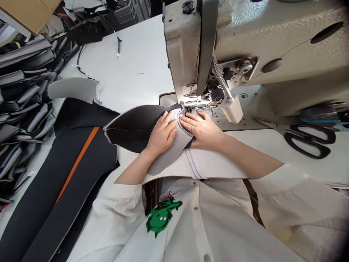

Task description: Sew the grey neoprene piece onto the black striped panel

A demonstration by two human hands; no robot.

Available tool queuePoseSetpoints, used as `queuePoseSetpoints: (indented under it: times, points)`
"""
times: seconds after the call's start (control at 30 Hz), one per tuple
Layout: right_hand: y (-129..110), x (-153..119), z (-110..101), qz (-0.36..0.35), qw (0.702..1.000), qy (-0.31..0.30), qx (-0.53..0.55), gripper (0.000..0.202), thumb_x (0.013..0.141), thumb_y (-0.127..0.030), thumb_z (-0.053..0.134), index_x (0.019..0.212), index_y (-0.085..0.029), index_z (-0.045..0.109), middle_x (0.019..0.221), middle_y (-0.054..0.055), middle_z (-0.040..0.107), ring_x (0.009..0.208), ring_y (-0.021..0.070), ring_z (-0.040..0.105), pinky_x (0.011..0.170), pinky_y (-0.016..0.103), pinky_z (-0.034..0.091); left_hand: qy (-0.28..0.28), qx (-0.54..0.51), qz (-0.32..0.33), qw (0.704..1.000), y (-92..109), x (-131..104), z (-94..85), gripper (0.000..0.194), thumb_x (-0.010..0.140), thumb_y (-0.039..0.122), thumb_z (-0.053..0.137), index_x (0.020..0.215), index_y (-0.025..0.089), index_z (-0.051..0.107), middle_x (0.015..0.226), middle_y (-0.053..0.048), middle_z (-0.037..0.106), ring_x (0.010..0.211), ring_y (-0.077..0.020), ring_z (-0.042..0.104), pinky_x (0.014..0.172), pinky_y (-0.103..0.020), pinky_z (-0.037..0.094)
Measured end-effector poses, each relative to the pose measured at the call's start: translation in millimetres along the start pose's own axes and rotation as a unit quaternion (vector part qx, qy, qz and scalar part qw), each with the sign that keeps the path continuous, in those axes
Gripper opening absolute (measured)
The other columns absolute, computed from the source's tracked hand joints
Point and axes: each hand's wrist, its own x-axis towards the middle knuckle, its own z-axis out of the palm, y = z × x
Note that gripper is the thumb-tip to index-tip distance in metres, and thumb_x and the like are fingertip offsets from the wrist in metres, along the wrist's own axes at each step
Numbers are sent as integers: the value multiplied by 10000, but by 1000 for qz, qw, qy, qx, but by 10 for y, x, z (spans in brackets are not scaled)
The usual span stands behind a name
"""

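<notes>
Grey mesh panel (180, 140): lies over the dark fabric piece (131, 125), its curved edge close beside the presser foot (188, 109) of the sewing machine (185, 54). Your left hand (160, 136) is palm down on the panel, fingers released and extended, not clenched. Your right hand (204, 131) lies at the curved edge, fingers spread and pressing lightly, it seems, tips very near the foot. Whether anything is pinched beneath, cannot tell.

Handling, my judgement: layers want level, even pressure; let the left palm steady the bulk, right fingertips line up the rim. Ease the curve round in small turns, no tugging. Mind those tips by the needle area.

Pose: both forearms angle inward from your sides, wrists low, hands nearly meeting. Farther out: scissors (308, 138) right, orange-striped dark fabric (79, 163) left, both on the white table (131, 62).
</notes>
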Motion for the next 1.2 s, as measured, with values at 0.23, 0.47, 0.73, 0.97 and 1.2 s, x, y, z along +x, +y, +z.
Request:
queuePoseSetpoints:
  times: [0.23,0.47,0.73,0.97,1.2]
  points:
    - [45,-19,-3,-13,1000,-10,12,660,761,-391,523,1316,-35,524,1400,99,452,1316,278,392,1075,463,184,-46,-5,-45,998,9,56,32,461,968,278,313,1295,70,564,1434,-118,416,1354,-264,356,1123,-410,315]
    - [76,-25,-96,-18,999,36,8,421,797,-389,540,1096,-130,684,1135,64,638,1016,240,526,891,400,307,-65,20,-64,996,46,61,8,445,963,263,326,1297,107,573,1434,-99,419,1353,-261,355,1118,-395,312]
    - [-23,-20,-61,18,1000,-5,-18,650,731,-432,609,1294,-109,564,1203,129,552,984,260,447,821,391,293,-63,42,-71,995,93,69,5,421,956,280,354,1287,130,568,1443,-95,408,1342,-286,356,1071,-431,322]
    - [-48,2,-52,-13,999,26,-29,543,779,-402,586,1230,-101,602,1170,95,589,953,233,460,800,375,303,-6,61,-24,998,90,37,52,419,947,259,359,1268,133,599,1383,-127,473,1283,-313,435,1012,-428,366]
    - [-26,32,-37,-13,994,41,-100,416,810,-160,457,1174,-141,659,1228,14,606,891,209,486,735,377,293,23,42,-19,999,-52,241,164,369,927,220,398,1153,111,668,1312,-118,540,1231,-290,494,1028,-401,396]
